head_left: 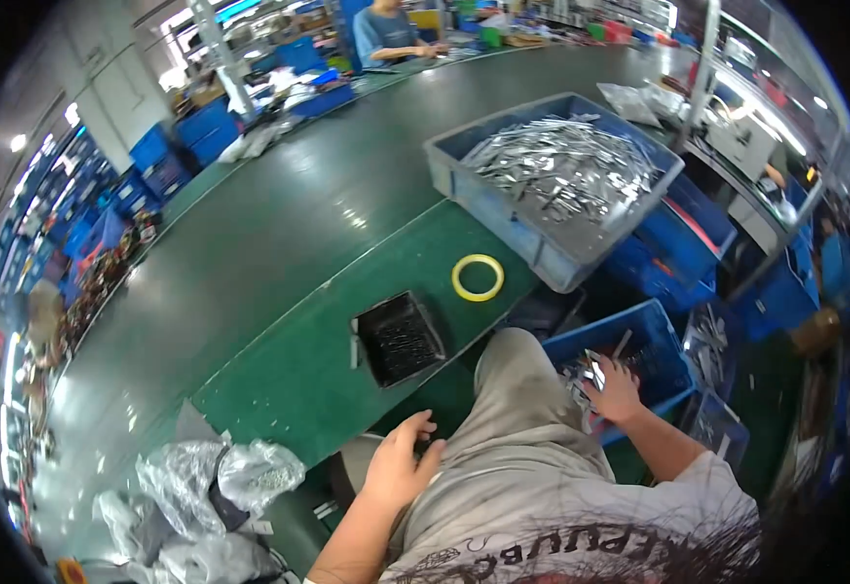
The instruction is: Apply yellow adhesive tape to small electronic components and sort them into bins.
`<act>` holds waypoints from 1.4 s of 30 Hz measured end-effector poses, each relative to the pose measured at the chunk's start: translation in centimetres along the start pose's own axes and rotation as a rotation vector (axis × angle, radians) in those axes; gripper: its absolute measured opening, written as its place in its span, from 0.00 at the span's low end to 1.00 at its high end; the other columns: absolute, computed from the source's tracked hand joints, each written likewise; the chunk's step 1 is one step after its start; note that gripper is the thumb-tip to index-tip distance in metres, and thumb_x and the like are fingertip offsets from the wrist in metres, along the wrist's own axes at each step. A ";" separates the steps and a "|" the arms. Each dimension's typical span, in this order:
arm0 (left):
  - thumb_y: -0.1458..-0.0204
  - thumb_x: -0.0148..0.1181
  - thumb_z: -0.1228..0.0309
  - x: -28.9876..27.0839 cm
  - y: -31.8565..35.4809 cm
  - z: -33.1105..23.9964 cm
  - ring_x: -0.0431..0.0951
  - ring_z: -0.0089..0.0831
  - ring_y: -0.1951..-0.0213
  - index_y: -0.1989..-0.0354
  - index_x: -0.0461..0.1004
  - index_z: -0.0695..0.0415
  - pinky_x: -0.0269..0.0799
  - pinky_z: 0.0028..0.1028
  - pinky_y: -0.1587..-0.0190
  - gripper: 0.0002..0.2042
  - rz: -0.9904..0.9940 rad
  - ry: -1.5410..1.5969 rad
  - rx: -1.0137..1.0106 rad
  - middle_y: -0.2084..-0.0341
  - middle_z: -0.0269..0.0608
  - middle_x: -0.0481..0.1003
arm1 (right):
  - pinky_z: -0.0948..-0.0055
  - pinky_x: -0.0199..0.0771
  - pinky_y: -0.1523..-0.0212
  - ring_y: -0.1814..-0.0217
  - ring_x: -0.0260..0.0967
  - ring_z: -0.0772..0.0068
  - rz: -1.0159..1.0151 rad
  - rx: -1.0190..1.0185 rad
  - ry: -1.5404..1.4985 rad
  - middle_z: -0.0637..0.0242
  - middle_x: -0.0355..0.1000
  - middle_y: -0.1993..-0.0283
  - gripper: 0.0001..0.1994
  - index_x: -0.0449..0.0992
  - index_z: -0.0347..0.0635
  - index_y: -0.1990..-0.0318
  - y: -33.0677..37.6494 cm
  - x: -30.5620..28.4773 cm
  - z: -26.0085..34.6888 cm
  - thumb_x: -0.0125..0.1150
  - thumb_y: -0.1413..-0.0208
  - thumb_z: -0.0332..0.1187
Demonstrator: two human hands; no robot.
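Note:
My right hand [617, 391] reaches down into a blue bin [664, 326] beside my right thigh. Its fingers are closed about a shiny flat metal piece [595, 371], and more metal strips lie loose under it. Over my lap, near the bench edge, my left hand [403, 465] has its thumb apart from its bent fingers and nothing visible in it. In front of it on the green bench top sits a small black box [423, 310] with many thin dark pieces inside. A roll of yellow tape [478, 278] lies flat to the right of the box.
A large grey-blue crate [532, 238] heaped with shiny metal parts stands at the bench's right. Clear plastic bags [191, 477] lie at the lower left. A dark conveyor belt [279, 214] curves beyond the bench, with a person [383, 37] across it. Blue bins [683, 229] crowd the right side.

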State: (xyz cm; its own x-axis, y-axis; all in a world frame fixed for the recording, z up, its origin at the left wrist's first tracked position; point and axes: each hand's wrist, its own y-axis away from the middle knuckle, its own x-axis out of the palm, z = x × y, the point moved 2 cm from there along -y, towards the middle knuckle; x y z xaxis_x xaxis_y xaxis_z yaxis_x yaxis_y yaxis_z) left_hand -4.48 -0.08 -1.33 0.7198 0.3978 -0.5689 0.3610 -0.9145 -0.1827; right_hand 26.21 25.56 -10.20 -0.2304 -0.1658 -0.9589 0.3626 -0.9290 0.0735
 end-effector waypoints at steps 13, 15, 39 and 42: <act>0.49 0.63 0.65 0.3 0.2 1.2 0.78 0.44 0.78 0.55 0.74 0.55 0.73 0.35 0.72 0.14 0.116 -0.291 -0.151 0.84 0.45 0.75 | 0.57 0.69 0.46 0.46 0.68 0.48 -0.498 -0.338 0.086 0.52 0.71 0.50 0.17 0.74 0.38 0.52 -24.5 -17.3 13.4 0.60 0.51 0.31; 0.47 0.61 0.63 0.8 0.2 1.8 0.78 0.47 0.74 0.55 0.74 0.54 0.73 0.41 0.69 0.14 0.132 -0.270 -0.148 0.80 0.49 0.76 | 0.54 0.70 0.48 0.47 0.70 0.44 -0.390 -0.377 0.205 0.49 0.72 0.50 0.18 0.74 0.39 0.53 -30.9 -16.3 11.2 0.60 0.54 0.28; 0.48 0.62 0.66 -2.4 -1.9 4.6 0.77 0.49 0.72 0.59 0.73 0.57 0.73 0.42 0.69 0.12 0.014 -0.237 -0.131 0.76 0.50 0.75 | 0.54 0.67 0.49 0.48 0.69 0.43 -0.445 -0.471 0.125 0.43 0.71 0.52 0.13 0.75 0.35 0.59 -40.7 -8.7 7.7 0.44 0.40 0.32; 0.48 0.62 0.66 -2.1 -2.2 5.0 0.77 0.46 0.73 0.57 0.74 0.57 0.73 0.39 0.70 0.12 0.032 -0.196 -0.163 0.76 0.49 0.76 | 0.53 0.68 0.53 0.51 0.70 0.42 -0.403 -0.428 0.244 0.43 0.72 0.56 0.09 0.75 0.35 0.63 -35.7 -12.9 10.1 0.49 0.47 0.27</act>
State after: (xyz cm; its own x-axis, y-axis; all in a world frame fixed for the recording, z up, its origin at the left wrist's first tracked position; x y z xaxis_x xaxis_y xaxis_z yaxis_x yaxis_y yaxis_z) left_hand -9.76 0.75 -3.71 0.6092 0.3324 -0.7200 0.4420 -0.8961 -0.0398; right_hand 7.14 57.52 2.29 -0.2296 0.2968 -0.9269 0.6306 -0.6800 -0.3740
